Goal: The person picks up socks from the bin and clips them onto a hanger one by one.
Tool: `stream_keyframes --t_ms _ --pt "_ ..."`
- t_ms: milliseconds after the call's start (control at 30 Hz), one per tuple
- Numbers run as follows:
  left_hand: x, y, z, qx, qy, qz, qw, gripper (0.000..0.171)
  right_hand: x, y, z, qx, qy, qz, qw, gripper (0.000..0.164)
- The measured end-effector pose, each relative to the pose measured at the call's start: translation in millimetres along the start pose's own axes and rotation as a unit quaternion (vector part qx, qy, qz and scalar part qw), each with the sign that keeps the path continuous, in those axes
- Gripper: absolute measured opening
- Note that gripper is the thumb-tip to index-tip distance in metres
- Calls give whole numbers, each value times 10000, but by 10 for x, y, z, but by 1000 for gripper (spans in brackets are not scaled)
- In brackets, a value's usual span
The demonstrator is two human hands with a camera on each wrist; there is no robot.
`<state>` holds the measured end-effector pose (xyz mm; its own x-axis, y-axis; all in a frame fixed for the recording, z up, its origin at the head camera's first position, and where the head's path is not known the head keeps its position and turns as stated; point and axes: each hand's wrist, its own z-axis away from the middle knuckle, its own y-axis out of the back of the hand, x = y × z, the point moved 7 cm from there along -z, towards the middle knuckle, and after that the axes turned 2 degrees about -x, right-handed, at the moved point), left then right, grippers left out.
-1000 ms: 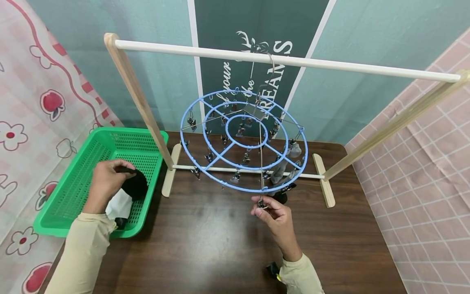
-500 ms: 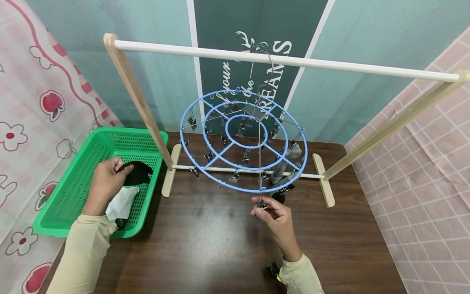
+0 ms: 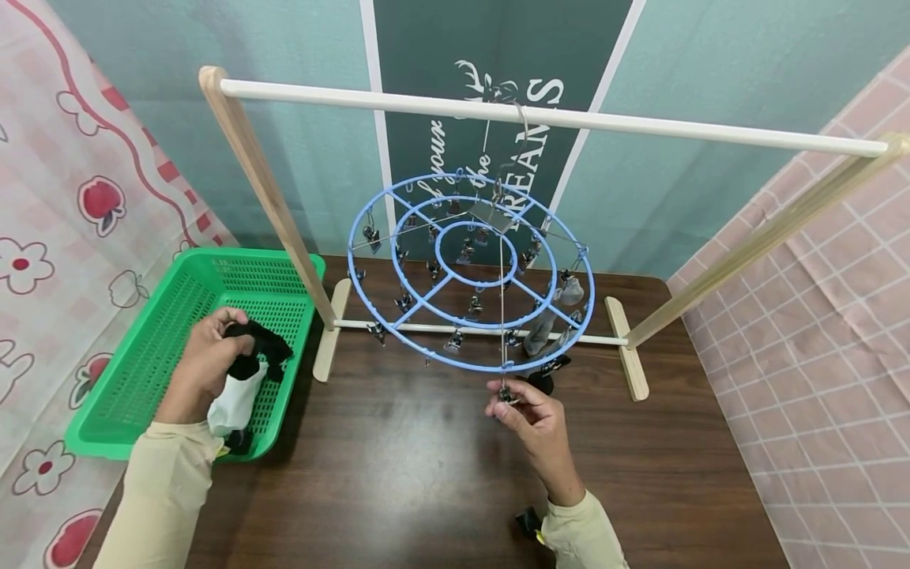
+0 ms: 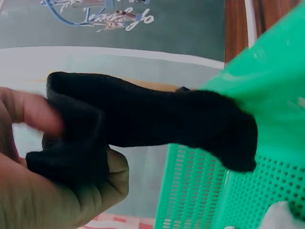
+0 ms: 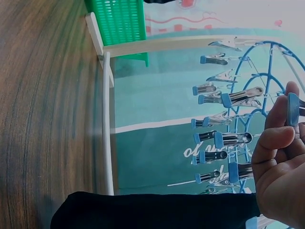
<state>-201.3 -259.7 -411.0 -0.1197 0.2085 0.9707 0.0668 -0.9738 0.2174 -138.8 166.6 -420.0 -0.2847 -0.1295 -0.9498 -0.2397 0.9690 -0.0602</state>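
Observation:
My left hand (image 3: 199, 359) grips a black sock (image 3: 270, 345) by its cuff over the green basket (image 3: 95, 419). In the left wrist view, the sock (image 4: 167, 117) stretches out to the right and its cuff is folded around my fingers; the thumb is blurred. At the front rim of the blue round sock hanger (image 3: 424, 303), my right hand (image 3: 536, 427) pinches a metal clip (image 3: 506, 393). The right wrist view shows that clip's blue tip (image 5: 293, 109) between thumb and fingers. A white cloth item (image 3: 233, 405) lies in the basket beneath my left hand.
A wooden stand with a white rod (image 3: 398, 101) carries the hanger. Several clips dangle from its rings. Grey socks (image 3: 540, 330) and a black item (image 3: 542, 384) hang at its right side. The brown table (image 3: 412, 474) lies below, with a pink tiled wall (image 3: 817, 356) on the right.
My left hand has shifted its fingers on the black sock, whose hanging shape has changed and now spreads right. My right hand stays at the clip.

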Motion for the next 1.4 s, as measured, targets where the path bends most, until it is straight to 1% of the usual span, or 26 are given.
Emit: stream_keyframes --t_ms 67,200,267,367,400,533,600,633,667,733,767,800,833,900,967,1067,1133,1200,1233,1300,1400 --pt "-22 -39 11 -145 110 356 9992 25 0 0 1 -17 -23 13 10000 19" --pt "-49 -119 30 -322 210 778 9962 30 0 1 2 -57 -28 62 10000 19" --pt "-49 -144 46 -370 220 917 9949 32 -3 0 2 -83 -1 66 9999 20" --pt "-32 -181 70 -495 146 1080 9928 32 -7 -1 5 -111 34 34 9999 22" --pt "-23 -194 77 -559 109 1093 9924 31 -9 -2 5 -115 37 15 9999 22" --pt "11 -243 97 -826 -50 616 9947 24 -6 -9 4 -113 35 -30 9999 24" --pt "34 -280 112 -1061 -99 585 9926 22 -4 -12 3 -111 17 -10 9999 24" --pt "50 -306 122 -1235 -126 676 9900 22 0 -13 3 -115 0 -10 9999 25" --pt "66 -336 135 -1439 -132 888 9855 24 -2 -17 3 -137 11 -8 9999 25" --pt "106 -401 164 -1870 -157 1390 9723 29 -8 -22 2 -202 59 -18 9998 26" --pt "123 -437 180 -2094 -151 1611 9643 32 -11 -23 1 -235 87 -31 9997 26" --pt "133 -468 195 -2254 -115 1753 9583 33 -17 -24 0 -268 136 -55 9995 26" --pt "140 -497 210 -2359 -98 1774 9554 35 -19 -25 -1 -288 163 -93 9994 27" --pt "137 -544 239 -2429 -41 1593 9569 37 -29 -26 -4 -332 253 -122 9991 27" --pt "113 -595 269 -2420 135 1259 9620 36 -38 -25 -7 -339 307 -120 9989 26" --pt "57 -664 301 -2206 458 692 9718 27 -50 -24 -11 -351 359 -77 9987 23" --pt "30 -702 301 -1944 493 52 9797 22 -57 -21 -11 -346 368 -44 9987 21" --pt "17 -743 292 -1649 388 -553 9840 21 -62 -20 -11 -343 353 -67 9988 19" --pt "14 -763 286 -1517 289 -854 9843 21 -65 -20 -9 -340 349 -68 9988 19" --pt "14 -806 280 -1280 92 -1368 9823 16 -71 -25 -8 -325 342 -102 9988 18" --pt "16 -874 286 -1158 -184 -1744 9777 13 -89 -25 -8 -226 424 -147 9987 17"
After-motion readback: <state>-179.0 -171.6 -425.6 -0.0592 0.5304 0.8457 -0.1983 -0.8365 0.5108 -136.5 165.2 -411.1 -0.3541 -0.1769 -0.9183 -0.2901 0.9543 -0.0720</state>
